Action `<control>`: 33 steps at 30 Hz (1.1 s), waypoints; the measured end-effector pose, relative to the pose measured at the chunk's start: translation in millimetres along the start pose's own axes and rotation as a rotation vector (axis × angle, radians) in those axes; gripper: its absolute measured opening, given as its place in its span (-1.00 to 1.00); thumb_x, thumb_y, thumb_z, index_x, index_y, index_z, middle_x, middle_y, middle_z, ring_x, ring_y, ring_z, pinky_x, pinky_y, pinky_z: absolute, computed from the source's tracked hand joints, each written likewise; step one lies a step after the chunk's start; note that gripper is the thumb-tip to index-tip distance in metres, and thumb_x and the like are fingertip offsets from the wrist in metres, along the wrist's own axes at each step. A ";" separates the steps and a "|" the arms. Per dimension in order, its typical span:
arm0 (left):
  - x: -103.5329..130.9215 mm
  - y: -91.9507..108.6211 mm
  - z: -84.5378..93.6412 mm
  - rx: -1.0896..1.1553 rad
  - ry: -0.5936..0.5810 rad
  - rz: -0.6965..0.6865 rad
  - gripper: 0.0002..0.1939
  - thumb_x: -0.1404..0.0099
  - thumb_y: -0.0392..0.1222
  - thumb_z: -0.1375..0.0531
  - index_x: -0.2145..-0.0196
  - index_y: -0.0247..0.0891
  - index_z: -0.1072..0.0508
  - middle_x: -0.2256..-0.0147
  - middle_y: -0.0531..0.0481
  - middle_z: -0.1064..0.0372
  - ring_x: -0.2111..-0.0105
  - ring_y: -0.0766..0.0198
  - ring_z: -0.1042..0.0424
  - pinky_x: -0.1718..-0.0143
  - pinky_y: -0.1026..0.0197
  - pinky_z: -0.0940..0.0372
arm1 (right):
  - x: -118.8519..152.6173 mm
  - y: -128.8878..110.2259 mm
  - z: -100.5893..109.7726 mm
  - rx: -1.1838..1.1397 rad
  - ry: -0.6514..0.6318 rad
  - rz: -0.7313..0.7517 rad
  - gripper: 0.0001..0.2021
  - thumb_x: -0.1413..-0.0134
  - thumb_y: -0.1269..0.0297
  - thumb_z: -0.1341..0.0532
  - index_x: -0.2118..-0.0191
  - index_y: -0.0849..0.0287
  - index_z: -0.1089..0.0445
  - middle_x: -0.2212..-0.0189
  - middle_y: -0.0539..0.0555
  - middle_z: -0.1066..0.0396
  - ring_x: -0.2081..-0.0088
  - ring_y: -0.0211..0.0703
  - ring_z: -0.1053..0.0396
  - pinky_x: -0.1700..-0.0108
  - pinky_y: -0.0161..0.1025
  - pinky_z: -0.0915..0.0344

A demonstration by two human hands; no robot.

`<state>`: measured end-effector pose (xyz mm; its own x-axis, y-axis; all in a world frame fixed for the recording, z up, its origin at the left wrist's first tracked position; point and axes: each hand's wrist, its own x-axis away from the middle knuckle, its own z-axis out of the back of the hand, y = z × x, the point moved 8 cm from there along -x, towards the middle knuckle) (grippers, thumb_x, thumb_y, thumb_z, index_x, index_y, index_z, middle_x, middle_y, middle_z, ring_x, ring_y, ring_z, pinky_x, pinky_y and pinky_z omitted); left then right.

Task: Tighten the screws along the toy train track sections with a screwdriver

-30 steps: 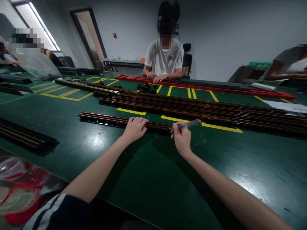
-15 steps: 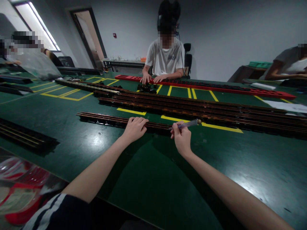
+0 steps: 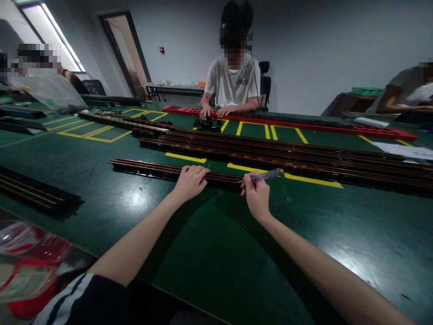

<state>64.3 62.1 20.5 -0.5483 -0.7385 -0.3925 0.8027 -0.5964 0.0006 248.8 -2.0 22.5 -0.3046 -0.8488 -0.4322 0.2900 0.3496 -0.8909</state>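
From my distant seat I saw the hands set apart: the left hand [image 3: 191, 183] lay across a dark rail [image 3: 147, 168], presumably to steady it, though whether it pinched the sides I couldn't tell. The right hand [image 3: 257, 195] was wrapped around a clear-handled tool [image 3: 269, 174], low down, probably for control. The rail rested on the green table [image 3: 209, 253], nearer than the bundled rails [image 3: 270, 151] (set back, I judged, for elbow room).

The left hand [image 3: 192, 183] hides a part of the rail [image 3: 145, 168]; the tip of the tool [image 3: 269, 174] is too small to tell; the right edge cuts the long rails [image 3: 287, 151].
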 end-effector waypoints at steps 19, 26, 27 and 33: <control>0.2 0.8 1.2 0.013 -0.011 0.005 -0.68 -0.30 -0.29 0.03 0.04 -0.23 -0.37 0.05 -0.11 -0.42 0.03 0.10 -0.35 -0.05 -0.02 -0.09 | 0.6 -0.7 0.6 -0.015 0.002 -0.003 -0.71 -0.17 0.04 -0.10 0.44 0.13 -0.20 0.61 -0.06 -0.27 0.63 -0.30 -0.26 0.60 -0.33 -0.21; -0.3 0.9 0.9 0.007 -0.023 0.017 -0.68 -0.29 -0.29 0.02 0.04 -0.24 -0.37 0.04 -0.11 -0.42 0.02 0.08 -0.35 -0.04 -0.03 -0.09 | 0.6 -1.5 0.5 -0.032 0.012 -0.003 -0.75 -0.17 0.11 -0.10 0.44 0.14 -0.21 0.60 -0.06 -0.27 0.65 -0.30 -0.24 0.61 -0.33 -0.18; -0.3 1.0 0.9 0.008 -0.021 0.015 -0.68 -0.29 -0.29 0.02 0.04 -0.24 -0.37 0.04 -0.12 -0.42 0.02 0.08 -0.35 -0.04 -0.03 -0.10 | 0.6 -1.2 0.6 -0.032 0.014 -0.003 -0.75 -0.17 0.11 -0.10 0.44 0.14 -0.21 0.60 -0.06 -0.27 0.65 -0.30 -0.24 0.61 -0.33 -0.19; -0.2 0.8 1.0 0.014 -0.018 0.006 -0.68 -0.30 -0.28 0.02 0.04 -0.24 -0.37 0.04 -0.12 -0.42 0.02 0.08 -0.35 -0.04 -0.04 -0.10 | 0.8 -0.4 0.4 -0.038 0.006 -0.007 -0.71 -0.17 0.04 -0.09 0.44 0.13 -0.20 0.61 -0.06 -0.27 0.64 -0.30 -0.25 0.61 -0.34 -0.19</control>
<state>64.8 61.4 21.5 -0.5477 -0.7477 -0.3755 0.8028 -0.5961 0.0159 248.8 -3.0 22.5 -0.3123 -0.8490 -0.4263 0.2532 0.3581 -0.8987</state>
